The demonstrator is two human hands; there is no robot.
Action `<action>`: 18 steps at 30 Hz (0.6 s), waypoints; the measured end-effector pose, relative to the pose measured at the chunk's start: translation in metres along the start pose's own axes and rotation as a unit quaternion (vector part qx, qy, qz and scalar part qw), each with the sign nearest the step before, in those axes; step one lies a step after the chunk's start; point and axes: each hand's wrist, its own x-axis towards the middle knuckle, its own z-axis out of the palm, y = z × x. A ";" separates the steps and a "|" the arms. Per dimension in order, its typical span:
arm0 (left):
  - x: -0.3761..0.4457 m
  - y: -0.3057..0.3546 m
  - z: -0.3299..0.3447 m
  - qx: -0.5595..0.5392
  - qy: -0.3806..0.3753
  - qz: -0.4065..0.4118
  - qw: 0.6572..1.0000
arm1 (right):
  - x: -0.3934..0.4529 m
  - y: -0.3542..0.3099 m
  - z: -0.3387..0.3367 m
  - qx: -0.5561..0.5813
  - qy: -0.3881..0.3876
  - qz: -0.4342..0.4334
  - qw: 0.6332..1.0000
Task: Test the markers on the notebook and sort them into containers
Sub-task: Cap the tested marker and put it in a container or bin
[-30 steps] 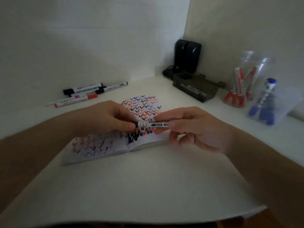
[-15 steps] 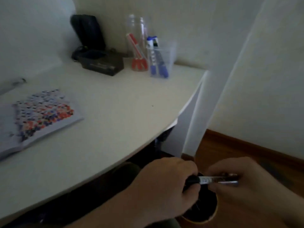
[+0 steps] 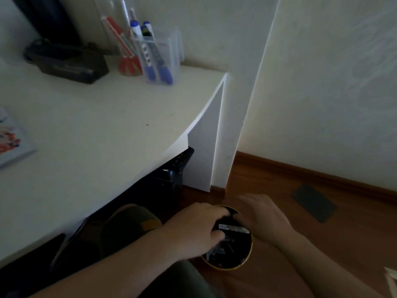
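A black marker with a white label [image 3: 234, 229] lies level across the mouth of a round black bin with a yellow rim [image 3: 247, 258] on the wooden floor. My left hand [image 3: 193, 231] grips the marker's dark left end between thumb and fingers. My right hand [image 3: 264, 218] hovers over the bin's far side with loose fingers, next to the marker's right end. Several dark things lie inside the bin. The notebook [image 3: 10, 143], covered in coloured marks, shows at the desk's left edge.
On the white desk [image 3: 96, 125] stand a clear cup of red markers [image 3: 129, 65], a clear square holder of blue markers [image 3: 159, 61] and a black device [image 3: 73, 65]. A black bag [image 3: 171, 175] sits under the desk. A dark flat rectangle [image 3: 313, 203] lies on the floor.
The view swung from the notebook down to the floor bin. Both hands carried the marker off the desk and lowered it over the bin; my right hand has loosened its hold.
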 end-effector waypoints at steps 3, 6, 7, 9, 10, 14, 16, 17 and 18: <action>-0.055 0.032 -0.031 -0.043 -0.046 0.170 0.983 | 0.007 -0.026 -0.045 0.037 0.123 -0.058 0.990; -0.118 0.036 -0.112 -0.059 0.111 0.151 0.980 | 0.024 -0.082 -0.094 0.118 0.226 -0.146 0.956; -0.141 0.027 -0.137 -0.032 0.239 0.160 0.957 | 0.031 -0.108 -0.110 0.145 0.257 -0.184 0.937; -0.185 -0.001 -0.184 0.002 0.410 0.090 0.908 | 0.049 -0.165 -0.137 0.175 0.291 -0.269 0.901; -0.190 -0.018 -0.203 -0.006 0.461 0.039 0.887 | 0.059 -0.195 -0.146 0.180 0.291 -0.314 0.886; -0.225 -0.127 -0.249 0.025 0.555 -0.145 0.819 | 0.117 -0.316 -0.160 0.181 0.233 -0.432 0.852; -0.250 -0.187 -0.259 0.055 0.561 -0.241 0.790 | 0.146 -0.375 -0.159 0.151 0.166 -0.441 0.869; -0.262 -0.215 -0.262 0.072 0.558 -0.282 0.777 | 0.161 -0.401 -0.156 0.119 0.133 -0.442 0.879; -0.273 -0.239 -0.263 0.092 0.553 -0.316 0.765 | 0.174 -0.425 -0.152 0.085 0.104 -0.442 0.887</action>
